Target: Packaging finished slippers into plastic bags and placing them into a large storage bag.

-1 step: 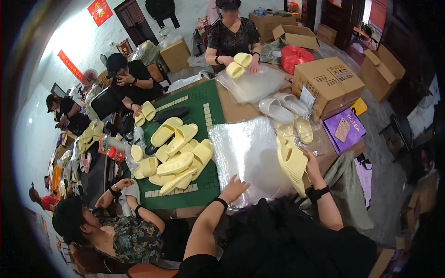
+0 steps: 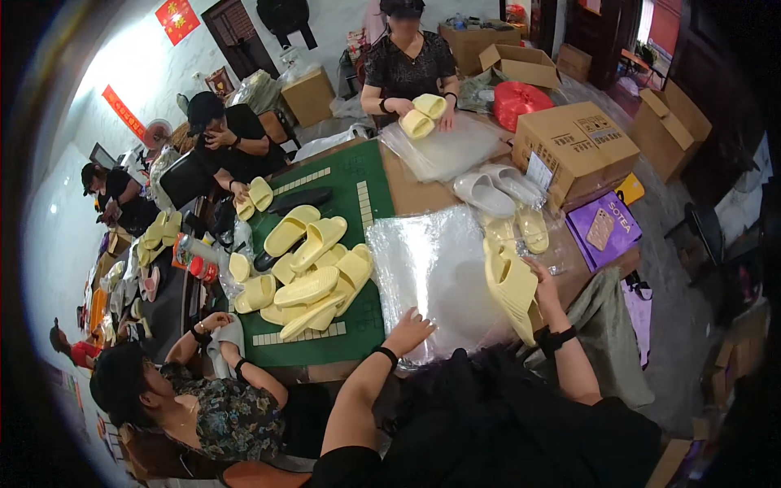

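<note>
Green matting (image 2: 374,167) covered the left part of the worktop (image 2: 411,193); brown surface showed beyond it. White tiles (image 2: 364,203) stood in rows on the green, around a heap of yellow slippers (image 2: 309,289).

Clear plastic film (image 2: 455,260) lay flat and glossy in front of the wearer. Left hand (image 2: 411,332) rested on its near-left part; whether this grip pinched the film could not be told. Right hand (image 2: 543,283) had its grip closed on a ribbed yellow slipper (image 2: 512,289), tilted over the film's right side.

Past the film: whitish slippers (image 2: 496,191) beside a brown carton (image 2: 579,150), with a purple box (image 2: 604,228) at the worktop's right side. Red plastic bundle (image 2: 521,103) sat behind the carton.

Room: pale walls (image 2: 163,69), grey floor (image 2: 651,215), more cartons toward the back; co-workers around the worktop, one at the far side holding two yellow slippers.
</note>
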`<move>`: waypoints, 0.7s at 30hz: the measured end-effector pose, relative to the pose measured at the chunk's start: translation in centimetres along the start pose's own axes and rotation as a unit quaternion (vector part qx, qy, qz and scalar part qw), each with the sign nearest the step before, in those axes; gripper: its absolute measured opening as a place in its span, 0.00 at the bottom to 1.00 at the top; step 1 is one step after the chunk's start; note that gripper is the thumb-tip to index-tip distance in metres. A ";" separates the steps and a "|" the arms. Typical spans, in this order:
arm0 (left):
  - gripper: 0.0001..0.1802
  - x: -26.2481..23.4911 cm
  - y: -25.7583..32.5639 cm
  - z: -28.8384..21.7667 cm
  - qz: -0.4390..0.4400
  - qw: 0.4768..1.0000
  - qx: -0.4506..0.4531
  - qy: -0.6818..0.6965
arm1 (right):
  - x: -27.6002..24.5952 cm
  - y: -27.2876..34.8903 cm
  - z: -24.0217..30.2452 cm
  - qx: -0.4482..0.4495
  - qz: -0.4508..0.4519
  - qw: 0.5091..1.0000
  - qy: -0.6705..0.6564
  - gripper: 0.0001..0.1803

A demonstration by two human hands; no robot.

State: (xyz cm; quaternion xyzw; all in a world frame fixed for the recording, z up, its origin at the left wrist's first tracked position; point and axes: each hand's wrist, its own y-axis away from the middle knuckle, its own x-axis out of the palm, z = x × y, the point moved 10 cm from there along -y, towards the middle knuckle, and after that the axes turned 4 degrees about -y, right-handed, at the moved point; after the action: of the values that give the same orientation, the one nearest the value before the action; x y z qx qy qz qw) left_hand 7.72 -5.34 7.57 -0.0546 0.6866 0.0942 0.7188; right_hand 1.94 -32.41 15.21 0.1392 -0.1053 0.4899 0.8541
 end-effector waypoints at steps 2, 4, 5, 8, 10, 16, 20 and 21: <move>0.12 -1.2 -1.2 0.8 0.027 0.999 0.003 -0.032 | -0.5 -0.7 -0.6 0.015 0.002 1.000 0.009 0.22; 0.06 -2.3 -1.1 2.5 -0.010 0.997 -0.017 -0.079 | 0.5 -0.9 -0.3 0.006 0.002 1.000 0.010 0.22; 0.06 -2.1 -0.9 3.5 -0.010 0.997 -0.019 -0.079 | 0.8 -0.9 0.0 -0.003 -0.002 1.000 0.009 0.21; 0.08 -4.7 -1.5 6.8 -0.081 0.990 -0.071 -0.091 | 0.4 -1.0 0.0 -0.003 0.012 1.000 0.002 0.22; 0.13 -3.2 -0.9 7.7 -0.030 0.994 -0.063 -0.083 | 0.8 -1.1 0.0 0.004 0.011 1.000 -0.008 0.22; 0.19 -0.8 -1.9 5.9 0.075 0.990 -0.084 -0.087 | -1.4 -1.3 -1.2 -0.017 -0.018 1.000 0.015 0.22; 0.24 -3.0 -4.1 1.4 0.014 0.996 -0.080 0.023 | -0.7 -0.9 -1.4 -0.029 -0.034 0.996 0.083 0.21; 0.24 -3.1 -4.7 0.1 0.060 0.994 -0.081 0.041 | -0.1 -0.9 -1.4 -0.033 -0.026 0.991 0.128 0.21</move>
State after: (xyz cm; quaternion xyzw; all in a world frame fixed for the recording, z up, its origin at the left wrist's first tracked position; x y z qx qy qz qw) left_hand 8.68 -10.05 10.41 -0.0753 0.7080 0.1896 0.6761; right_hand 2.69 -32.48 13.77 0.0502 -0.0076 0.4780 0.8769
